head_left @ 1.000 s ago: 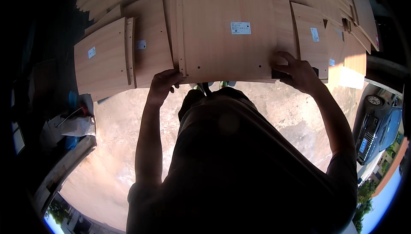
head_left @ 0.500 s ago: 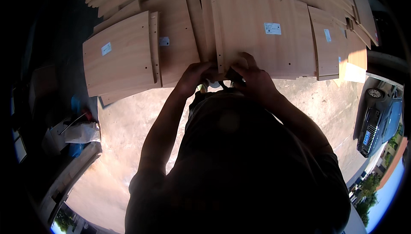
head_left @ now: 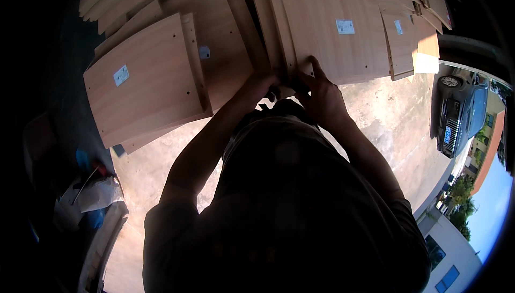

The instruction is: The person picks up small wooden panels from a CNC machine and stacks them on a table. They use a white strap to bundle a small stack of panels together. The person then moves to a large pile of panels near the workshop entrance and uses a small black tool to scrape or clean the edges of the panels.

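Note:
My left hand is at the near edge of the stacked wooden panels, where a left-hand panel meets the right-hand stack. Its fingers are bent in deep shadow around something I cannot make out. Close beside it, my right hand is at the lower left corner of a labelled wooden panel. The index finger lies up along that panel's face, while the thumb and other fingers curl toward a dark shape too shaded to name. Small drilled holes show near the panel's edges.
Another labelled panel rests at the left, with more boards stacked behind. A narrower panel stands at the right. Sunlit concrete floor lies below. A dark car is parked at the right; a whitish plastic bag lies at lower left.
My view has turned, so the panels and car sit differently in the picture. My hands are closer together, and my right index finger now stretches further along the panel.

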### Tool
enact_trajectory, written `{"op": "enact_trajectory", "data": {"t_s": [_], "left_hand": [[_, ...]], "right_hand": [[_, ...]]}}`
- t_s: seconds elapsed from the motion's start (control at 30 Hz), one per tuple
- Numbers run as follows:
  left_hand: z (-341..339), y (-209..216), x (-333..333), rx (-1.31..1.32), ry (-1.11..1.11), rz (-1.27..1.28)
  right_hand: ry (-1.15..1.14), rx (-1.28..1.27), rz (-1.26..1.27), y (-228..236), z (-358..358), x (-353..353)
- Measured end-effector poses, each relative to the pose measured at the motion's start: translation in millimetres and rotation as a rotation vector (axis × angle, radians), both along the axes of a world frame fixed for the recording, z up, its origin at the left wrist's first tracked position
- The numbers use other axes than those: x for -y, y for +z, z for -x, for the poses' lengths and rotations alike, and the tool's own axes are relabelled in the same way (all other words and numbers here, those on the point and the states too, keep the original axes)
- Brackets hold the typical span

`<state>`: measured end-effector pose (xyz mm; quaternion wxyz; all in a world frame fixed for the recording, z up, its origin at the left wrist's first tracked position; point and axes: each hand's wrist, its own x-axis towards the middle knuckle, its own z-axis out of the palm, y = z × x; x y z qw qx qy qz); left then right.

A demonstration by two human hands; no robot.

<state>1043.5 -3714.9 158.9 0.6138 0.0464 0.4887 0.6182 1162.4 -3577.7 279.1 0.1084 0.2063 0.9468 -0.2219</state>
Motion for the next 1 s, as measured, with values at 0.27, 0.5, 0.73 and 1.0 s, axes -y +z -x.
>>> {"op": "enact_trajectory", "data": {"t_s": [0.27,0.5,0.73,1.0], "left_hand": [[8,6,-15,-0.357,-0.199,-0.054],[15,43,-22,-0.382,-0.279,0.060],[7,16,-32,-0.335,-0.233,-0.018],[92,45,-2,-0.442,0.178,-0.117]], "right_hand": [[0.012,-0.084,0.013,-10,63,-23],[0.086,-0.120,-0.132,-28,146,-62],[0.055,-0.114,-0.115,-31,248,-124],[-0.379,-0.685,0.241,42,84,-160]]}}
